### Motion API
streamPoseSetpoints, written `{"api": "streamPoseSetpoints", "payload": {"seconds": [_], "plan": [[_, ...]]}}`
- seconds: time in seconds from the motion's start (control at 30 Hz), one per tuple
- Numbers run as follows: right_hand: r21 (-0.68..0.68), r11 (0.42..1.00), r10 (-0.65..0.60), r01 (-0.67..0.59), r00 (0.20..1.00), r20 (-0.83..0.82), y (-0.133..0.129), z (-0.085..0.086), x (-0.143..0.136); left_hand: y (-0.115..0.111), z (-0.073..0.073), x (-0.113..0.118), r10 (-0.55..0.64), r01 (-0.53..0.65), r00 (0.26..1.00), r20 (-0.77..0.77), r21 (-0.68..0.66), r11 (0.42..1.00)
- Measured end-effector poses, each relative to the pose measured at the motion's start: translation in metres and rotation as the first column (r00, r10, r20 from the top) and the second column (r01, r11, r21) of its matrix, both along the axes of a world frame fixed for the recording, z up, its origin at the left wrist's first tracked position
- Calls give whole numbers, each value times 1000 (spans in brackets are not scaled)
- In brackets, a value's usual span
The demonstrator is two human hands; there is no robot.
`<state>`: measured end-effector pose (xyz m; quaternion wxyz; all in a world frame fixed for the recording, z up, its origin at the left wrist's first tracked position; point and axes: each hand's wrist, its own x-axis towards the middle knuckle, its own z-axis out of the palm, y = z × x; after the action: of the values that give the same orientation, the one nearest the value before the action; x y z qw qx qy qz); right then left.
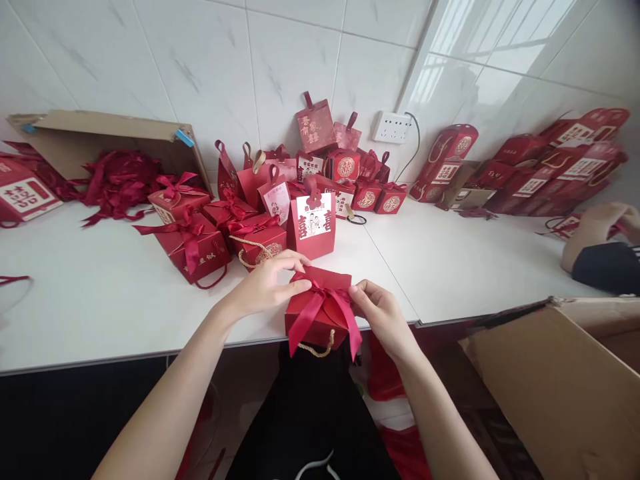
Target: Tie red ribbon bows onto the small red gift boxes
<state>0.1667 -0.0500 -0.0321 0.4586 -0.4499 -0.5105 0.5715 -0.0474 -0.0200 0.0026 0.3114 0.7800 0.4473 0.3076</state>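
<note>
A red gift box (320,317) with a satin ribbon bow on top and a twisted gold cord handle sits at the front edge of the white table. My left hand (280,283) is at its upper left, fingers apart, fingertips touching the box top beside the bow. On the right side my right hand (375,303) has thumb and index finger pressed together at the box's upper right corner by the ribbon; what lies between them is too small to tell. Just behind stands a red box with a white picture label (314,223).
Ribboned red boxes (193,247) stand left, before an open carton (115,123) with loose red ribbons (123,177). Stacked red boxes (565,163) fill the back right. Another person's arm (600,247) rests at the right, above a large cardboard box (560,380). A power strip (393,127) is on the wall.
</note>
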Motion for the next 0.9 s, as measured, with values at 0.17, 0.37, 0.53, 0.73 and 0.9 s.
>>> {"api": "streamPoseSetpoints", "payload": {"seconds": [0.17,0.37,0.53,0.73,0.9], "plan": [[21,999,22,-25,989,145,2,2,3,-12,-5,-1,97,-96,995,13,-8,995],[62,989,104,-132,935,338,0,14,4,-32,-16,7,262,-260,956,133,-32,965],[96,986,96,-138,931,352,-6,19,4,-38,-18,13,342,-337,932,122,-59,940],[56,995,82,-84,996,25,-10,2,-3,-40,-23,22,414,-387,883,221,-155,909],[6,999,32,-32,999,-4,-12,-2,-3,-43,-25,25,437,-410,870,229,-155,899]]}}
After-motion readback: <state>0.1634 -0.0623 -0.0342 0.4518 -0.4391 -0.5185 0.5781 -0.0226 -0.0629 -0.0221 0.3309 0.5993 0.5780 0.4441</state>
